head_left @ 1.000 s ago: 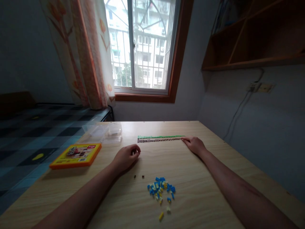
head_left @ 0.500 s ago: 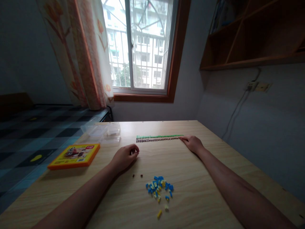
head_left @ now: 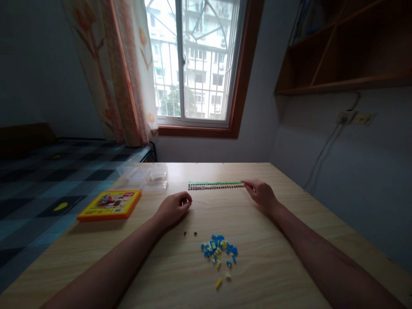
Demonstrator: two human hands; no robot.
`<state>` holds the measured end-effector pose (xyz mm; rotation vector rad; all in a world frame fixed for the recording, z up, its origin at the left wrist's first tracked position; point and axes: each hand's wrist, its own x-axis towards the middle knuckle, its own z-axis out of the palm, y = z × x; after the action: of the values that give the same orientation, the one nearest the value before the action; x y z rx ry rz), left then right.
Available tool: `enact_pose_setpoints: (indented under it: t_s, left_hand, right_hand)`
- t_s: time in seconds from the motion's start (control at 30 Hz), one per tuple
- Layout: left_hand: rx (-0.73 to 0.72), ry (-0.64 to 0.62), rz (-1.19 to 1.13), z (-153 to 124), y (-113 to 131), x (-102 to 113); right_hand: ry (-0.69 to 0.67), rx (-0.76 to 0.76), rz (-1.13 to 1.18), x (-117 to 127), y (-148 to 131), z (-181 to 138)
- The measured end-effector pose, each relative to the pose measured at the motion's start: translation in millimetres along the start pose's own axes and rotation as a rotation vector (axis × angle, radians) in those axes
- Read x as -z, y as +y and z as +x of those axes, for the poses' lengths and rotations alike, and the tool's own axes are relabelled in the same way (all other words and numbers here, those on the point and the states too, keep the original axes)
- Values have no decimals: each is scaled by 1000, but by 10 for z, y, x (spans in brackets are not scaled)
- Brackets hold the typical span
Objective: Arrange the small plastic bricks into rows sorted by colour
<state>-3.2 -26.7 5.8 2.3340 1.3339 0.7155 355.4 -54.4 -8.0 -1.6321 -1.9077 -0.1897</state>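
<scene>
Two long rows of tiny bricks lie across the far part of the table, a green row (head_left: 212,183) behind a dark brown row (head_left: 209,187). At their right end is my right hand (head_left: 261,196), its fingertips pinched together over the last bricks. Anything between those fingertips is too small to make out. Below the rows' left end rests my left hand (head_left: 175,208), fingers curled in, with no brick visible in it. Two loose brown bricks (head_left: 195,234) lie nearer me, beside a scattered pile of blue and yellow bricks (head_left: 214,246).
An orange-edged yellow box (head_left: 111,205) lies at the table's left. Behind it stand clear plastic trays (head_left: 146,177). A bed with a checked cover (head_left: 35,180) is left of the table (head_left: 257,266); a wall shelf (head_left: 341,86) hangs at upper right.
The view has shifted slightly, so most things sit a little further right. My right fingertips now cover the right end of the green row as well. My left hand stays curled in place.
</scene>
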Motion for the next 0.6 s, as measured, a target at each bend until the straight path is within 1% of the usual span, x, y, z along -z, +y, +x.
enact_pose_setpoints:
  t_s: [0.07,0.13,0.23,0.3,0.4,0.6]
  left_hand:
    - [4,10,-29,3,-2,-1]
    - [12,23,-60,5,-3,-2]
    - [16,36,-91,5,-8,-6]
    - [12,42,-97,2,-16,-12]
    - [1,48,-101,-2,-32,-22]
    - [-12,44,-97,1,-48,-29]
  right_hand:
    - [-5,129,78,52,-328,-30]
    - [-54,311,192,90,-704,-96]
    - [-229,556,311,112,-1211,-247]
    - [-329,631,322,108,-1435,-346]
    - [-412,662,312,96,-1579,-427]
    - [-443,655,295,83,-1550,-406]
